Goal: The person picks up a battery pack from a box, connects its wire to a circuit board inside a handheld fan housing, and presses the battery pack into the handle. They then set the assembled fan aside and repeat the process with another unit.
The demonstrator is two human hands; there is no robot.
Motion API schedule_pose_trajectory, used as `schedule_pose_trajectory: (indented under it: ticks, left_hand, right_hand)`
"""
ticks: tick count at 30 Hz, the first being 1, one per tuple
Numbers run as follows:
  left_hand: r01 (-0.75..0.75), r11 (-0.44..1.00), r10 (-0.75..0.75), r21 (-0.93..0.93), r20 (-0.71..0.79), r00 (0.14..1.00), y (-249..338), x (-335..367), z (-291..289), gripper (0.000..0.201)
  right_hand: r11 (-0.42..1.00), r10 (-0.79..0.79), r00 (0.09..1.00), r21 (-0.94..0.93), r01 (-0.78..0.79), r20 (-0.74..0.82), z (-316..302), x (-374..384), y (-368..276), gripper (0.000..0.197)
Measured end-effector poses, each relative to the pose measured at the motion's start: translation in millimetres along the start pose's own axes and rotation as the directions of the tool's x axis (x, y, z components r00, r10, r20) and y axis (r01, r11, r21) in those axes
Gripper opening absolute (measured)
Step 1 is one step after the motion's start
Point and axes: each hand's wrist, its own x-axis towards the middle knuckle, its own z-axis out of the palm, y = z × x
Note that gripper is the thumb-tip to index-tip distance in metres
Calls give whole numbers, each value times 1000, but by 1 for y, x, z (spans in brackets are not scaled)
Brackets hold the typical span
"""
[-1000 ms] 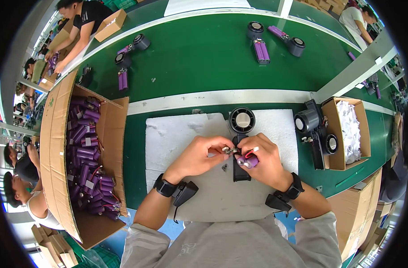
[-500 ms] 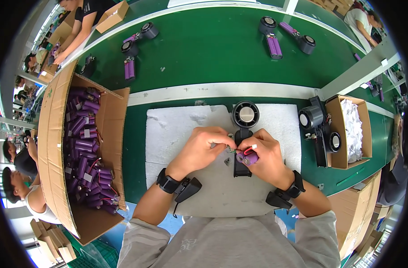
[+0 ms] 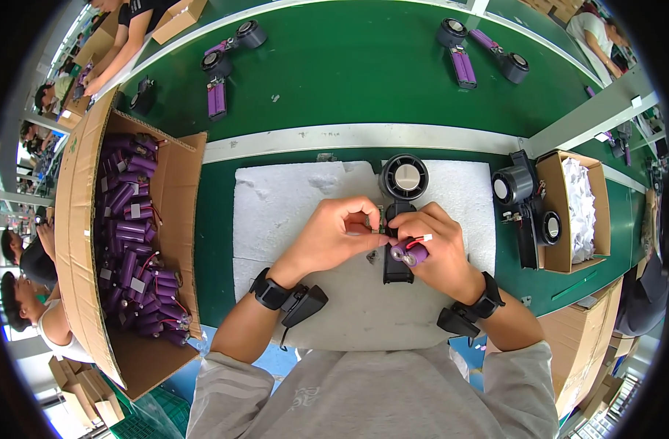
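A purple battery pack (image 3: 409,253) with red wires and a white connector (image 3: 424,238) is gripped in my right hand (image 3: 438,245), its cell ends facing me. My left hand (image 3: 333,233) pinches the edge of a small green circuit board (image 3: 382,222) beside the pack. Its finger and thumb tips nearly meet my right fingertips. Under and between my hands lies a black fan unit (image 3: 405,177) with a round silver-centred head and an open black handle (image 3: 398,269) pointing toward me. My right fingers cover the middle of that handle.
White foam sheets (image 3: 298,186) and a grey mat (image 3: 334,307) lie beneath. A carton of purple battery packs (image 3: 133,234) stands left. On the right are more black fan units (image 3: 521,194) and a box of white pieces (image 3: 580,208). Assemblies lie on the green belt (image 3: 334,80) beyond a white rail.
The battery pack has turned in my right hand, so two cell ends now show. My left fingers have lifted and curled around the small board. The whole view has shifted slightly.
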Motion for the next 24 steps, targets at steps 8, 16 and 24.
schedule_pose_trajectory:
  ticks: [8, 16, 24]
  left_hand:
    - [50, 997, -52, -63, -34, 998, 4, 2, 3, 27]
    - [116, 987, -121, -109, -37, 992, 6, 3, 3, 29]
    - [57, 993, -64, -102, -65, 996, 2, 3, 3, 29]
  right_hand:
    - [997, -54, 998, -49, 52, -22, 1, 2, 0, 31]
    - [996, -54, 998, -68, 51, -33, 3, 4, 1, 30]
    - [999, 41, 999, 6, -41, -11, 1, 5, -3, 30]
